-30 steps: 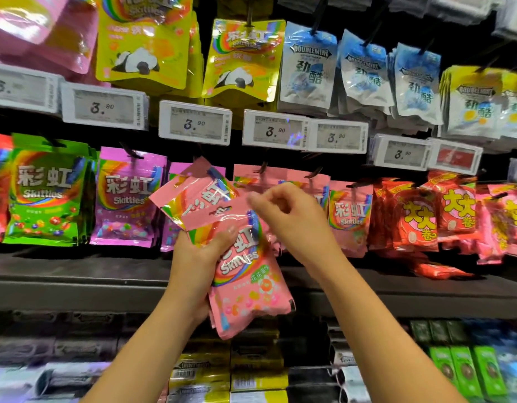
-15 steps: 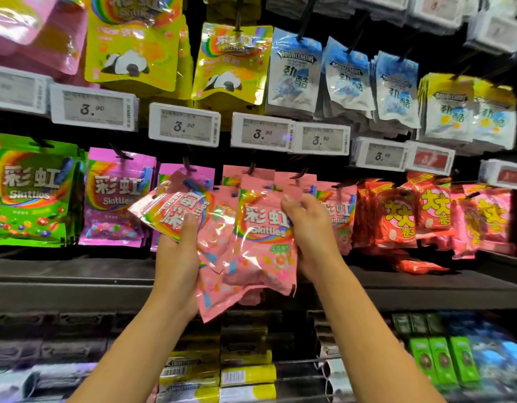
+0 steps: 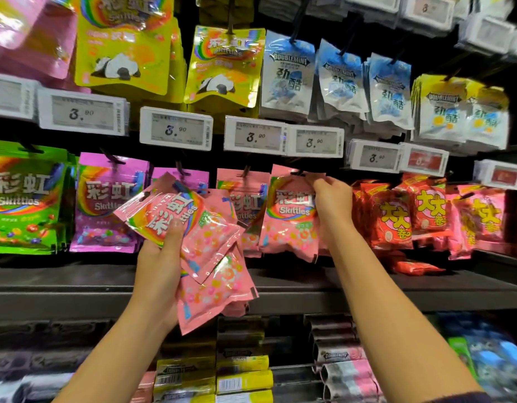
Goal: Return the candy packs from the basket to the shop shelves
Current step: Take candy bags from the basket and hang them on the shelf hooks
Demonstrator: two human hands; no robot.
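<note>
My left hand (image 3: pixel 160 266) grips a fanned bundle of pink Skittles packs (image 3: pixel 206 251), held tilted in front of the middle shelf row. My right hand (image 3: pixel 332 205) pinches the top right corner of one pink Skittles pack (image 3: pixel 290 216) and holds it up against a black peg (image 3: pixel 299 172) under the price tags. Another pink pack (image 3: pixel 245 199) hangs on the peg just to its left. The basket is out of view.
Purple (image 3: pixel 109 205) and green Skittles packs (image 3: pixel 22 199) hang at left, red candy packs (image 3: pixel 396 216) at right. Yellow panda packs (image 3: pixel 222 68) and Doublemint pouches (image 3: pixel 289 77) hang above white price tags (image 3: pixel 176 132). A dark shelf ledge (image 3: pixel 425 289) runs below, with gum boxes underneath.
My right hand drew one pink pack out of the bundle and lifted it up and right to the peg. The left hand kept the other packs, and the view moved closer.
</note>
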